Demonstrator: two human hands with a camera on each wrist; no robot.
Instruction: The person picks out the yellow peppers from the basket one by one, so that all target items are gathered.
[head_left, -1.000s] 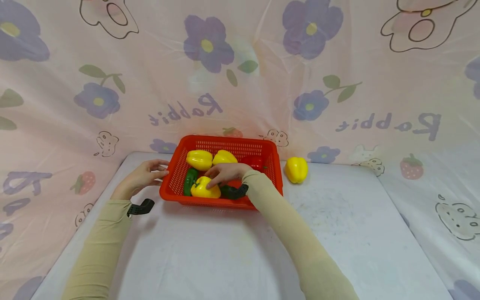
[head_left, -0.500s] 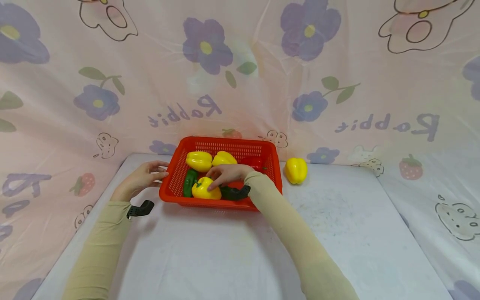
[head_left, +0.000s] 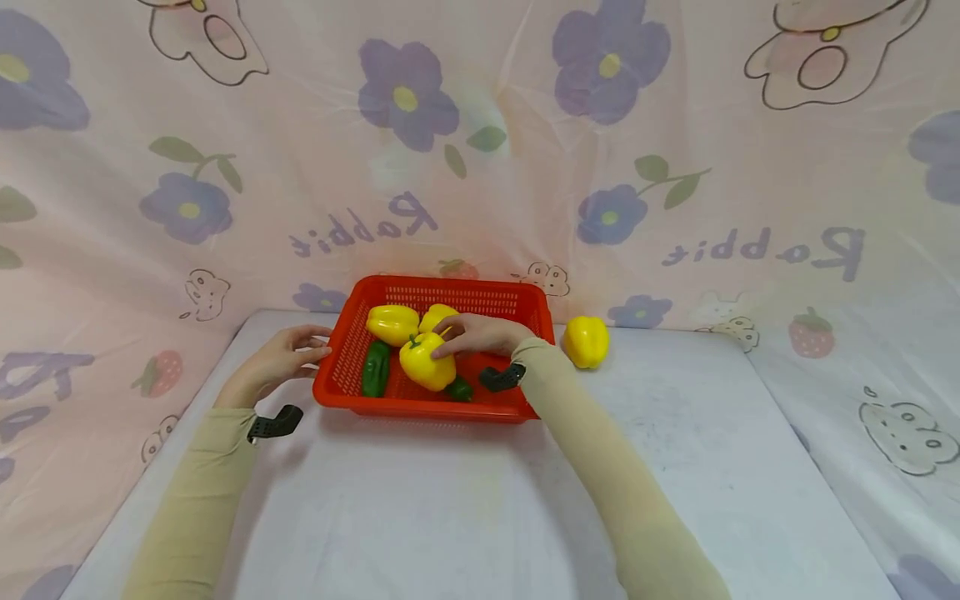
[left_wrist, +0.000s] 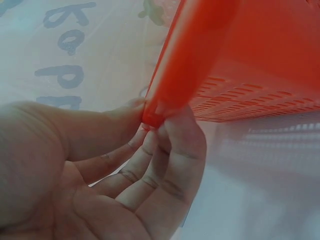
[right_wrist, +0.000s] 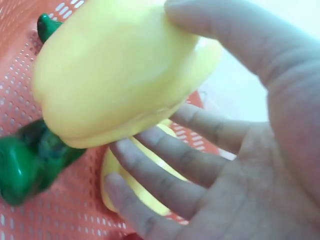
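A yellow bell pepper (head_left: 426, 362) is held up over the red plastic basket (head_left: 420, 408) by my right hand (head_left: 483, 335). In the right wrist view its thumb lies on one side of the pepper (right_wrist: 115, 75) and the fingers on the other. My left hand (head_left: 273, 362) pinches the basket's left rim, thumb against fingers, as the left wrist view shows on the rim (left_wrist: 185, 60). Inside the basket lie two more yellow bell peppers (head_left: 393, 323) and two green peppers (head_left: 376, 369). A sliver of red shows at the bottom of the right wrist view.
Right of the basket, another yellow bell pepper (head_left: 587, 342) stands on the white table (head_left: 450, 500). A patterned pink curtain (head_left: 480, 192) hangs behind the table and along its sides.
My right hand has lifted the yellow bell pepper off the basket's front part, up and slightly right, uncovering more of a green pepper. The left hand stays at the rim.
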